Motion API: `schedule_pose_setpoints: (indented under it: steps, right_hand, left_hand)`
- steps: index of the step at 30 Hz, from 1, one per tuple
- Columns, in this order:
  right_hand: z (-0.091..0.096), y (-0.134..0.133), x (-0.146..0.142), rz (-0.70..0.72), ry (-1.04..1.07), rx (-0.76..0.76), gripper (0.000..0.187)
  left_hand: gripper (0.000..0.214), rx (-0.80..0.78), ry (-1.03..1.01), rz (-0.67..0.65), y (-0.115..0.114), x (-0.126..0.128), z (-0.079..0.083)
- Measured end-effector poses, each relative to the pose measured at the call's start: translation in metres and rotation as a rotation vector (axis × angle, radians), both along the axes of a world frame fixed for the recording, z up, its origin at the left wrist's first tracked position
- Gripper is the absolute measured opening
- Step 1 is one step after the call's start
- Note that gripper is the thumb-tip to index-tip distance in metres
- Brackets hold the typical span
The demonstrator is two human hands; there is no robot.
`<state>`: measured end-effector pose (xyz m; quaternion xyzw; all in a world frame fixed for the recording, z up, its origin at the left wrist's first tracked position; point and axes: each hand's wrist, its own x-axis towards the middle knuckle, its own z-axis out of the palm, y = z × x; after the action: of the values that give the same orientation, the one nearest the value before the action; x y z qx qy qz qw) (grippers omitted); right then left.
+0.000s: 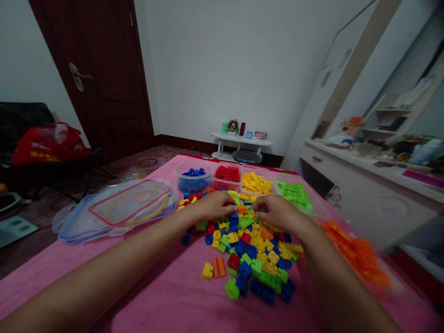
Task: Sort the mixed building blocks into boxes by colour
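Left hand: the bare left hand (218, 205) is reaching in over the pile's far edge at about eleven o'clock, its fingers curling narrowly, tips meeting a small orange plastic toy brick (242, 209); whether they are gripping it, I cannot tell.
Right hand: the bare right hand (275, 209) is hovering at about one o'clock, thumb and forefinger bending with a narrow gap; whether anything is sitting inside, I cannot tell.
Orange brick: it is resting between both hands, at twelve o'clock on the pile.
Brick pile: a loose heap of multicoloured plastic toy bricks (246, 238) is spreading over a pink cloth (166, 286) (two flat orange bars (218, 267) are lying apart at eight o'clock).
Sorted colours: around the heap, blue bricks (194, 172) are sitting at ten o'clock, red bricks (228, 174) at eleven, yellow bricks (256, 183) at twelve, green bricks (294, 194) at two, orange bricks (357, 254) at three.
Lids: clear plastic lids with coloured rims (121, 203) are overlapping at ten o'clock.
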<state>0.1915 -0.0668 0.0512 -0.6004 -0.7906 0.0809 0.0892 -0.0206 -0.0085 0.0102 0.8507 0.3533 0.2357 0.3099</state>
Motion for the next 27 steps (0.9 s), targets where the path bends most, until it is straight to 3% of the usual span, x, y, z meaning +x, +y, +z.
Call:
schedule_pose_setpoints:
  steps: [5,8,11,15,18,20,24,27]
  right_hand:
    - [-0.002,-0.005,-0.015,0.03,0.074,-0.04,0.016]
    - [0.0,-0.005,-0.016,0.018,0.045,-0.027,0.015]
    - [-0.001,-0.003,-0.012,-0.028,-0.008,0.001,0.02]
    - [-0.01,-0.002,-0.012,-0.011,-0.017,0.061,0.053]
    - [-0.017,-0.002,-0.014,0.026,-0.02,0.023,0.069]
    - [-0.02,-0.001,-0.016,0.012,-0.023,-0.005,0.065]
    - [-0.019,0.0,-0.02,-0.021,0.021,-0.056,0.041]
    - [-0.017,-0.003,-0.023,0.029,0.032,-0.064,0.032]
  left_hand:
    - [0.017,0.096,0.234,-0.066,0.005,0.001,0.036]
    - [0.022,0.07,0.267,-0.126,0.001,0.005,0.045]
    - [0.031,0.1,0.325,-0.152,-0.008,0.01,0.037]
    - [0.026,0.161,0.313,-0.124,-0.013,0.012,0.02]
    - [0.021,0.076,0.291,-0.178,-0.009,0.007,0.017]
    - [0.022,0.032,0.29,-0.19,-0.006,0.004,0.019]
    - [0.023,0.038,0.3,-0.172,-0.004,0.001,0.022]
    - [0.023,0.048,0.3,-0.18,-0.004,0.001,0.019]
